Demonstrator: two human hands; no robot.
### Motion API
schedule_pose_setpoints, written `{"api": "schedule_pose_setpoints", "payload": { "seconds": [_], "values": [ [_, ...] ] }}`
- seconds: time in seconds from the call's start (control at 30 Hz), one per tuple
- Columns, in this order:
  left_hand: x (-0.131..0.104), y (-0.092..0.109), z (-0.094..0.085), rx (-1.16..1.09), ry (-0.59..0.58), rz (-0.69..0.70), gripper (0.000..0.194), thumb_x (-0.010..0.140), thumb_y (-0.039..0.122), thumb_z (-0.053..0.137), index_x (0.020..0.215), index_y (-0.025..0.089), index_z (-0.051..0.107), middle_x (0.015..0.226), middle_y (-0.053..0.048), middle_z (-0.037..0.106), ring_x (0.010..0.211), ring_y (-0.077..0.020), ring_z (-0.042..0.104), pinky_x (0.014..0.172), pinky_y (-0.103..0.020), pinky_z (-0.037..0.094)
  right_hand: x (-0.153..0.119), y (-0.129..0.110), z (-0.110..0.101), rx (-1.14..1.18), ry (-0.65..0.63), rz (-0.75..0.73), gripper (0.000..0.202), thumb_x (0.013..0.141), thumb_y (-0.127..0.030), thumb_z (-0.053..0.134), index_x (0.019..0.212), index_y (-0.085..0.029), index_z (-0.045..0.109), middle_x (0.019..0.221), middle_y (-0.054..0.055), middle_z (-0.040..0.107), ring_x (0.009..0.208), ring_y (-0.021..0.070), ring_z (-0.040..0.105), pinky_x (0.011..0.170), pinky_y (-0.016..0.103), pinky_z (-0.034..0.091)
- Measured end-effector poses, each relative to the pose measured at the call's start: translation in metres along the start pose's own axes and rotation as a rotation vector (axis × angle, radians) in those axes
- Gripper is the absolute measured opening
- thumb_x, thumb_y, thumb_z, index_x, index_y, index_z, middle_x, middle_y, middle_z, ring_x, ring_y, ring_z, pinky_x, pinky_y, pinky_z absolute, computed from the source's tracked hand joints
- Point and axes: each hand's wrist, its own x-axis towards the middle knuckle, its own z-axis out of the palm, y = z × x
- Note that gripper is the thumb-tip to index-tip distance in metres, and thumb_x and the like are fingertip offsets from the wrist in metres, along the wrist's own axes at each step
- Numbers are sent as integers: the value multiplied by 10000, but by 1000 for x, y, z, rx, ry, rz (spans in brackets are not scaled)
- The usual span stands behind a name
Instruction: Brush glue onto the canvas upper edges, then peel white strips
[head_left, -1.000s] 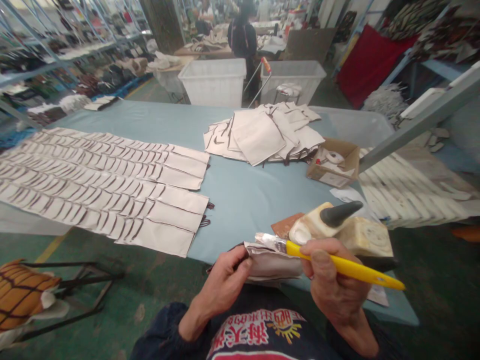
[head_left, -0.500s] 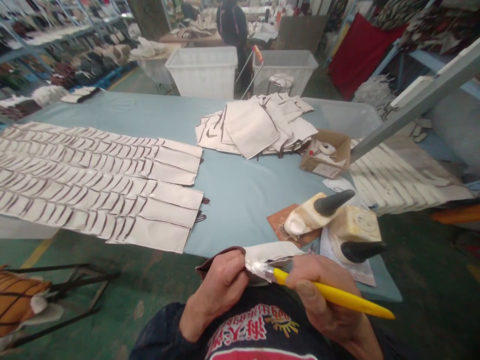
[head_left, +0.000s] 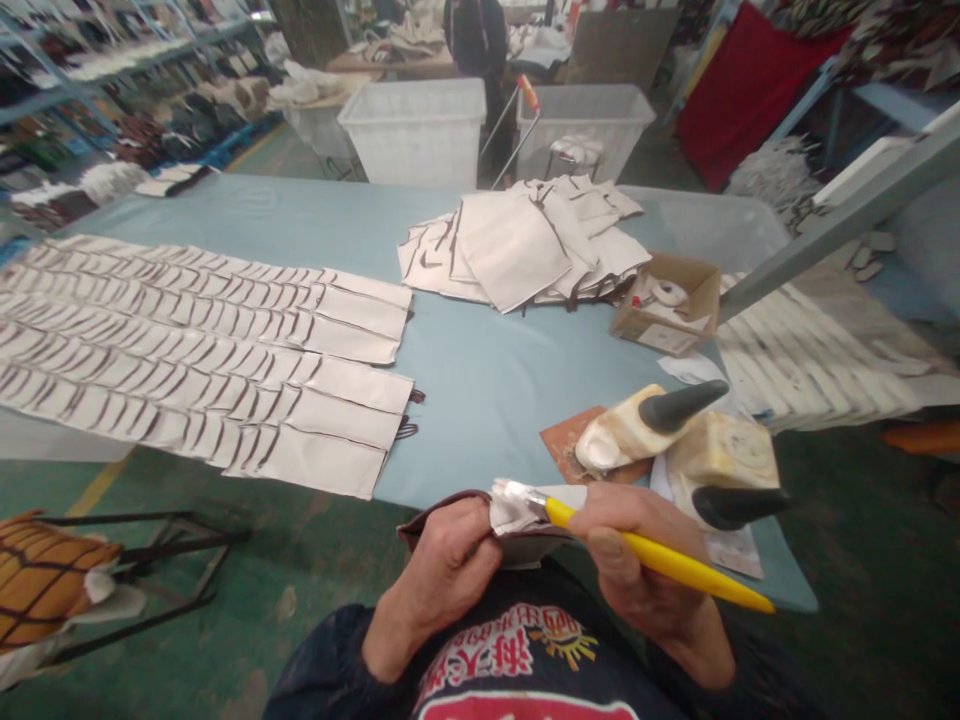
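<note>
My left hand [head_left: 457, 550] is closed on a brown-edged cream fabric piece [head_left: 525, 550], held just off the table's front edge. In my right hand [head_left: 645, 550] is a paintbrush with a yellow handle [head_left: 694, 575]. White paste coats its bristles [head_left: 514, 490], which rest at the pale upper edge of the piece, beside my left fingers. Past my right hand, a stained white bottle with a black conical tip [head_left: 622, 430] lies tilted on a brown board [head_left: 562, 445]. A second such container [head_left: 724, 460] is next to it.
Overlapping rows of cream panels with dark edges [head_left: 330, 420] cover the table's left side. A loose pile of similar pieces [head_left: 517, 250] lies at the back. A cardboard box [head_left: 667, 305] sits right of it, near a slanting metal post [head_left: 840, 215]. White bins [head_left: 412, 130] and a person [head_left: 476, 40] are beyond.
The brush has moved up and slightly left to the edge of the piece, and my right hand went with it. My left hand keeps its hold. The whole view has shifted slightly.
</note>
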Motion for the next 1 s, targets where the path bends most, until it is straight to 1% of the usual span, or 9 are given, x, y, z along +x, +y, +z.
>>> {"api": "schedule_pose_setpoints", "payload": {
  "seconds": [0.07, 0.13, 0.2, 0.27, 0.33, 0.4, 0.47, 0.77, 1.0],
  "values": [
    [0, 0, 0, -11, 15, -37, 268, 866, 20, 432, 859, 188, 641, 739, -12, 632, 677, -143, 545, 630, -256, 419, -1, -1, 5, 30, -66, -84, 231, 1030, -258, 483, 825, -265, 589, 581, -41, 645, 477, 137, 589, 505, 274, 460],
    [-1, -3, 1, -4, 48, -60, 246, 860, 18, 444, 792, 190, 608, 697, 7, 598, 640, -129, 518, 600, -244, 393, -5, -2, 7, 100, -117, -149, 207, 1026, -253, 486, 852, -256, 599, 562, -44, 624, 450, 130, 546, 485, 276, 432],
    [-2, -5, 2, 14, 68, -59, 243, 867, 26, 459, 721, 193, 558, 654, 21, 552, 615, -120, 488, 578, -240, 365, -10, -2, 6, 148, -133, -125, 196, 1015, -234, 498, 851, -249, 605, 563, -42, 615, 453, 127, 536, 487, 274, 425],
    [-2, -7, 3, 28, 62, -50, 241, 867, 26, 459, 726, 193, 563, 653, 19, 549, 614, -120, 481, 574, -242, 358, -17, 4, 4, 165, -99, 8, 207, 1003, -226, 519, 818, -248, 608, 586, -38, 623, 476, 124, 548, 491, 264, 427],
    [-1, -6, 2, 41, 49, -28, 251, 860, 12, 442, 784, 191, 602, 671, 10, 570, 625, -125, 491, 577, -245, 361, -23, 15, 1, 190, -45, 228, 237, 1009, -248, 524, 792, -241, 620, 600, -37, 617, 468, 113, 520, 465, 250, 403],
    [1, -5, 1, 57, 42, 2, 272, 854, -2, 432, 827, 190, 624, 681, 3, 584, 631, -129, 500, 579, -249, 363, -26, 27, -1, 252, -6, 454, 291, 1030, -319, 515, 782, -226, 634, 584, -38, 577, 443, 102, 454, 423, 239, 350],
    [4, -4, 1, 75, 43, 33, 269, 853, -9, 434, 799, 192, 606, 669, 3, 576, 630, -129, 497, 574, -252, 355, -26, 33, -1, 326, -7, 598, 355, 1032, -407, 524, 758, -211, 637, 565, -39, 524, 438, 96, 401, 400, 231, 307],
    [9, -8, 5, 28, 66, 80, 262, 872, 4, 468, 714, 212, 490, 633, 32, 499, 596, -116, 452, 551, -251, 310, -1, 24, 21, 626, -19, 722, 444, 1007, -541, 538, 740, -192, 604, 532, -66, 424, 418, 70, 301, 382, 201, 248],
    [4, -10, 2, 19, 102, 85, 266, 859, -3, 448, 712, 217, 482, 616, 39, 486, 587, -118, 458, 558, -255, 311, 10, 43, 6, 539, 8, 825, 510, 926, -619, 623, 660, -189, 558, 574, -38, 458, 444, 69, 333, 379, 206, 276]
  ]
}}
